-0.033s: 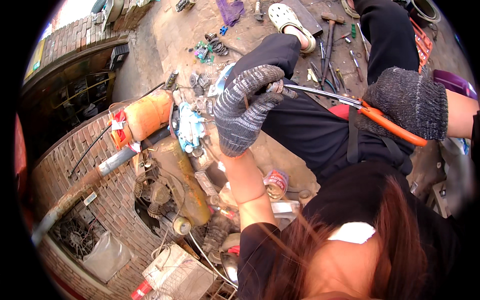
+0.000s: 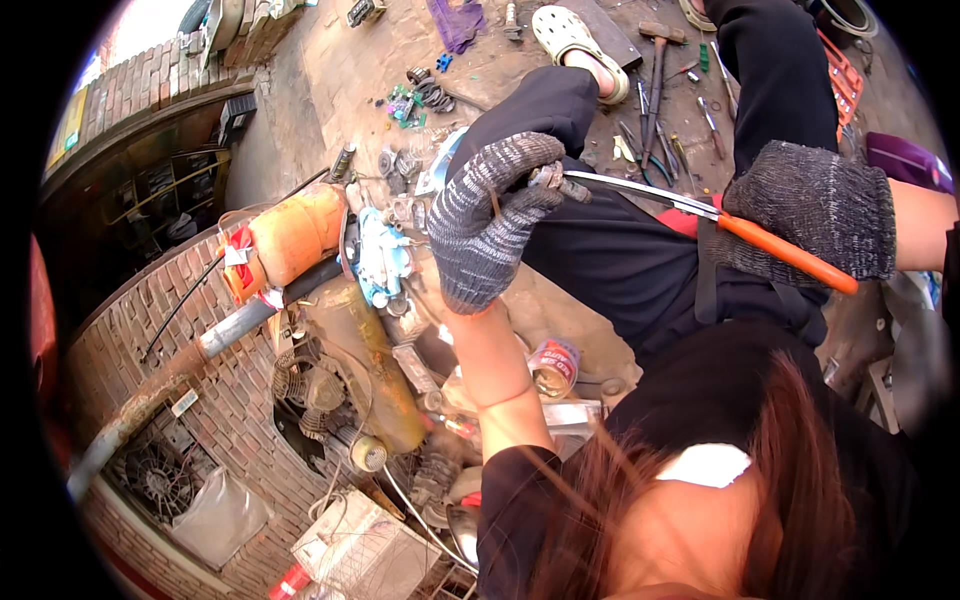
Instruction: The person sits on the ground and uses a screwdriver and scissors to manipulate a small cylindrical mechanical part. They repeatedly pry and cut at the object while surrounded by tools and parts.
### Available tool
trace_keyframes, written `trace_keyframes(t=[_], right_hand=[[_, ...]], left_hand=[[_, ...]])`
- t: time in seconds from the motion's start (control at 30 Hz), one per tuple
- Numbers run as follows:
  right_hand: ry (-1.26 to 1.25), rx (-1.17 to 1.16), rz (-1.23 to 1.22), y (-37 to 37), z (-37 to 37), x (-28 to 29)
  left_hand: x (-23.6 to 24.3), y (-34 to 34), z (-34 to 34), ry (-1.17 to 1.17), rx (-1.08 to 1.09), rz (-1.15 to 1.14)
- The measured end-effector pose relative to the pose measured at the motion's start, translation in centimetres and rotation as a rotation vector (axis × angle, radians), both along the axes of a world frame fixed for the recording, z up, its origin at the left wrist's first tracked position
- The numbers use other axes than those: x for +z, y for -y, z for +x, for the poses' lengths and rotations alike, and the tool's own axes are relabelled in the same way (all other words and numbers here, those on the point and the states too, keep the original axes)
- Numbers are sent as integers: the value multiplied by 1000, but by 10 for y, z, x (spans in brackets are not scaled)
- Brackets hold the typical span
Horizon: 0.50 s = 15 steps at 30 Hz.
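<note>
My left hand [image 2: 492,215], in a grey striped knit glove, is closed around a small metal fitting [image 2: 552,179] with a ribbed or threaded end poking out. My right hand [image 2: 808,205], in a dark knit glove, is wrapped round the orange handles of long, slim-jawed pliers [image 2: 775,248]. The silver jaws reach left across my lap, and their tip lies at the fitting; I cannot tell whether it grips or only touches it. The glove hides most of the right fingers.
A hammer [image 2: 656,85] and several hand tools lie on the ground beyond my knees. Near them is an orange tool tray [image 2: 843,80]. To my left stand an orange cylinder [image 2: 290,240], a rusty tank [image 2: 370,370] and a white box [image 2: 365,555]. A tin can [image 2: 553,370] sits by my left elbow.
The pliers have turned slightly and show as one narrow strip, with their two sides no longer seen apart. The fitting has shifted a little, baring more of its threaded end.
</note>
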State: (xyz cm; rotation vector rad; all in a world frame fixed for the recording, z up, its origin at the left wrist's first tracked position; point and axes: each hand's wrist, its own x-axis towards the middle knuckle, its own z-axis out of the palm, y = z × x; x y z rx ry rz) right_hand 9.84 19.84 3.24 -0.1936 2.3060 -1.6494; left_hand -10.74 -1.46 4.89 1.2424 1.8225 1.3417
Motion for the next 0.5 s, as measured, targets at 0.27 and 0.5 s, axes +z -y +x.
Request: trace_keyframes(t=[0.27, 0.5], right_hand=[[421, -160, -658, 5, 5, -24], [679, -711, -1229, 13, 7, -82]], left_hand=[[-35, 1, 8, 240, 149, 243], [-45, -14, 4, 458, 244, 351]])
